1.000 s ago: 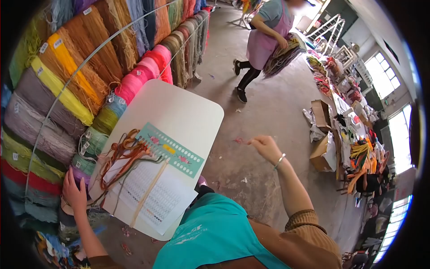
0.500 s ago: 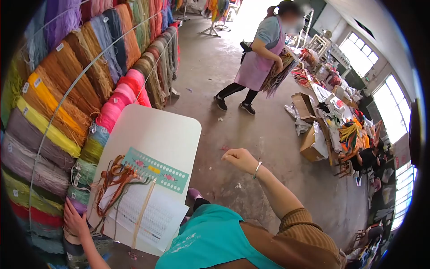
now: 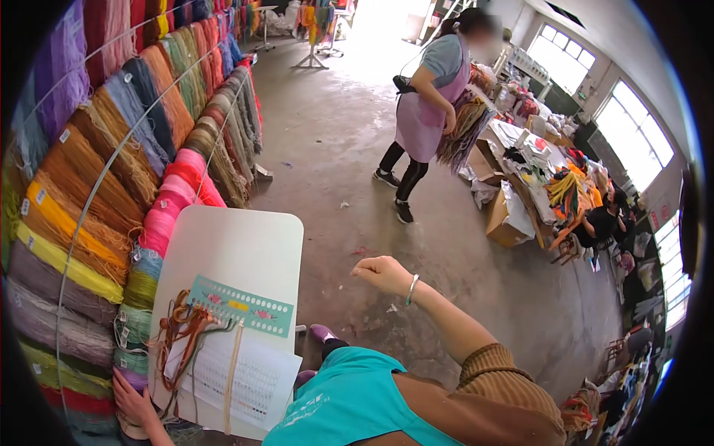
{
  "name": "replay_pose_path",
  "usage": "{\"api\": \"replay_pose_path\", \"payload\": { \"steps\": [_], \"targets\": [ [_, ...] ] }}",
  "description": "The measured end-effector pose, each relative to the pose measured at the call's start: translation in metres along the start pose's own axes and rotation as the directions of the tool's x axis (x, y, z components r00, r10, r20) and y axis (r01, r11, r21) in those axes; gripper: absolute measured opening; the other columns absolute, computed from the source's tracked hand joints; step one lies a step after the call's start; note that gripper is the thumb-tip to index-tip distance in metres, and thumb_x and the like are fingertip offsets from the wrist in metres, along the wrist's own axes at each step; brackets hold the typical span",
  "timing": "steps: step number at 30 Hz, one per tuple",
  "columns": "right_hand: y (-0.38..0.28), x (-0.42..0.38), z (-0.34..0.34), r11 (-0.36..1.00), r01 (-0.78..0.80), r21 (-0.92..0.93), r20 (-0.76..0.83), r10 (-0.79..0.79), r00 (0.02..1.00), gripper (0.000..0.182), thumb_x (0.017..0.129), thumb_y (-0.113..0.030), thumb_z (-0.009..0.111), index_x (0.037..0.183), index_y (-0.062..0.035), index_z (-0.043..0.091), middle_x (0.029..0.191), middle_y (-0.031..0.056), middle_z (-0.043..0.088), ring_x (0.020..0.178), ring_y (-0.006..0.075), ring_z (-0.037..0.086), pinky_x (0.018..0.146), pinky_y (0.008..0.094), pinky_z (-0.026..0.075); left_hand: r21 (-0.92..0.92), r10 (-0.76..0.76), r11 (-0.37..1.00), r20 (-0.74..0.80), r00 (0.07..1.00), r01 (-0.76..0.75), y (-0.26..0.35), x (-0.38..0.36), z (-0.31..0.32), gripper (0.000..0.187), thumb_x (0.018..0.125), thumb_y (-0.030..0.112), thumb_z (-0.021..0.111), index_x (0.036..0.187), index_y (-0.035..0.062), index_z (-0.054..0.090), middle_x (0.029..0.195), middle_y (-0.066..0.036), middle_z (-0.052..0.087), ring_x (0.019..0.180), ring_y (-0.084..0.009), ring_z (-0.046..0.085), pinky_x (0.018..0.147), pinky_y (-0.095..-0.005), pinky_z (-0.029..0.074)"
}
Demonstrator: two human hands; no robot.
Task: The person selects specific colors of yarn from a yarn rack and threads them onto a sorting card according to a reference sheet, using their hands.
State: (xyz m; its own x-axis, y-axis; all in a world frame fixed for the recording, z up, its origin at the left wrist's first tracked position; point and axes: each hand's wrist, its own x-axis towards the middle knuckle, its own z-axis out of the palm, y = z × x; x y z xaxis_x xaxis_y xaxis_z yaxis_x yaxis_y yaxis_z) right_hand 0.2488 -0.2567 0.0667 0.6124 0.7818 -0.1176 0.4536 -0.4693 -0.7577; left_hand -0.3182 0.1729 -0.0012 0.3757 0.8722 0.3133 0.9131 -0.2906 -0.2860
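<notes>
My left hand (image 3: 132, 405) is low at the left, its fingers stretched against a purple thread bundle (image 3: 132, 377) on the rack, beside a white board (image 3: 230, 238). My right hand (image 3: 383, 275), with a bracelet on the wrist, hangs in the air over the floor, fingers curled in and nothing seen in them. On the board lies a teal card (image 3: 279, 318) with holes along its edges and printed flowers. Brown, orange and green threads (image 3: 178, 334) hang from it, along with a cream strand (image 3: 233, 379). A printed sheet (image 3: 260, 375) lies partly under them.
A rack of coloured thread skeins (image 3: 97, 171) lines the left side. Ahead, a person in a pink apron (image 3: 422, 123) carries a bundle of threads (image 3: 468, 126). Cardboard boxes (image 3: 509, 215) and a cluttered table (image 3: 532, 152) stand at the right.
The view has shifted, so the rack, board and card sit lower and further left. The person in the pink apron has taken a step. My left hand stays by the purple bundle.
</notes>
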Motion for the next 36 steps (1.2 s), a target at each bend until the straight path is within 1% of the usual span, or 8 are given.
{"api": "replay_pose_path", "payload": {
  "steps": [7, 9, 12, 19, 23, 27, 32, 36],
  "targets": [
    [0.009, -0.01, -0.013, 0.998, -0.065, -0.011, -0.019, 0.065, 0.998, 0.025, 0.098, -0.026, 0.059, 0.104, -0.0057, 0.073, 0.077, 0.0064, 0.067, 0.069, 0.0112, 0.057, 0.068, 0.0299, 0.049, 0.042, -0.05, 0.998, 0.06, 0.997, 0.047, 0.004, 0.003, -0.003, 0.107, 0.072, 0.022, 0.085, 0.158, 0.0148, 0.022, 0.15, -0.01, 0.042, 0.131, -0.0307, 0.047, 0.103, -0.0419, 0.043],
    [0.018, -0.008, -0.015, 0.999, -0.003, 0.053, -0.097, 0.008, 0.995, 0.028, 0.094, -0.033, 0.062, 0.098, -0.0073, 0.072, 0.082, 0.0146, 0.069, 0.072, 0.0229, 0.066, 0.072, 0.0368, 0.052, -0.038, -0.026, 0.999, 0.076, 0.997, 0.029, 0.002, 0.002, -0.011, 0.105, 0.072, 0.02, 0.084, 0.157, 0.0142, 0.024, 0.148, -0.012, 0.044, 0.129, -0.0324, 0.048, 0.102, -0.0438, 0.043],
    [0.005, 0.0, -0.031, 0.999, -0.026, 0.038, -0.164, 0.032, 0.986, 0.026, 0.094, -0.026, 0.065, 0.087, -0.0018, 0.07, 0.068, 0.0105, 0.061, 0.067, 0.0054, 0.052, 0.063, 0.0313, 0.05, -0.056, 0.046, 0.997, -0.032, 0.998, -0.048, 0.002, 0.0, -0.014, 0.101, 0.073, 0.016, 0.082, 0.157, 0.0154, 0.026, 0.148, -0.014, 0.045, 0.129, -0.0346, 0.048, 0.102, -0.0465, 0.043],
    [-0.01, 0.027, -0.075, 0.997, 0.038, 0.07, -0.052, -0.034, 0.998, 0.027, 0.1, -0.02, 0.058, 0.106, 0.002, 0.072, 0.093, -0.0006, 0.07, 0.088, 0.0041, 0.056, 0.08, 0.0229, 0.046, -0.178, 0.15, 0.974, 0.055, 0.987, -0.139, 0.006, 0.001, -0.064, 0.086, 0.08, 0.023, 0.076, 0.154, 0.0164, 0.033, 0.148, -0.013, 0.045, 0.132, -0.0342, 0.046, 0.107, -0.044, 0.041],
    [-0.037, 0.037, -0.082, 0.986, -0.018, 0.167, 0.013, 0.016, 1.0, 0.025, 0.1, -0.021, 0.057, 0.106, -0.0051, 0.075, 0.059, -0.0125, 0.042, 0.051, -0.0014, 0.032, 0.047, 0.0183, 0.023, -0.3, 0.191, 0.933, -0.063, 0.98, -0.201, 0.037, -0.003, -0.097, 0.042, 0.092, 0.019, 0.065, 0.131, 0.0059, 0.058, 0.132, -0.013, 0.057, 0.121, -0.0328, 0.053, 0.102, -0.0444, 0.043],
    [-0.055, 0.05, -0.091, 0.978, 0.015, 0.208, 0.111, -0.039, 0.993, 0.027, 0.1, -0.024, 0.058, 0.106, -0.0029, 0.074, 0.063, -0.0112, 0.044, 0.053, -0.0004, 0.034, 0.048, 0.0191, 0.026, -0.853, 0.227, 0.487, -0.083, 0.97, -0.187, 0.155, 0.001, -0.172, 0.015, 0.093, 0.004, 0.062, 0.106, -0.0004, 0.068, 0.11, -0.011, 0.066, 0.102, -0.0232, 0.063, 0.089, -0.0327, 0.049],
    [-0.066, 0.068, -0.094, 0.965, 0.049, 0.257, 0.156, -0.091, 0.984, 0.025, 0.1, -0.022, 0.059, 0.106, -0.0031, 0.074, 0.066, -0.0095, 0.05, 0.055, -0.0004, 0.036, 0.049, 0.0195, 0.029, -0.968, 0.545, 0.0, -0.209, 0.812, -0.25, 0.31, 0.018, -0.246, 0.02, 0.09, -0.001, 0.063, 0.109, 0.0008, 0.069, 0.111, -0.01, 0.066, 0.092, -0.0133, 0.065, 0.077, -0.0247, 0.052],
    [-0.079, 0.078, -0.09, 0.948, 0.05, 0.313, 0.21, -0.121, 0.97, 0.024, 0.099, -0.02, 0.059, 0.105, -0.0019, 0.073, 0.076, -0.0052, 0.061, 0.064, 0.0006, 0.044, 0.055, 0.0204, 0.038, -0.958, 0.594, -0.279, -0.223, 0.773, -0.062, 0.417, 0.028, -0.279, 0.031, 0.089, 0.001, 0.066, 0.12, 0.0034, 0.066, 0.113, -0.009, 0.066, 0.079, -0.01, 0.065, 0.071, -0.0243, 0.053]
  ]
}}
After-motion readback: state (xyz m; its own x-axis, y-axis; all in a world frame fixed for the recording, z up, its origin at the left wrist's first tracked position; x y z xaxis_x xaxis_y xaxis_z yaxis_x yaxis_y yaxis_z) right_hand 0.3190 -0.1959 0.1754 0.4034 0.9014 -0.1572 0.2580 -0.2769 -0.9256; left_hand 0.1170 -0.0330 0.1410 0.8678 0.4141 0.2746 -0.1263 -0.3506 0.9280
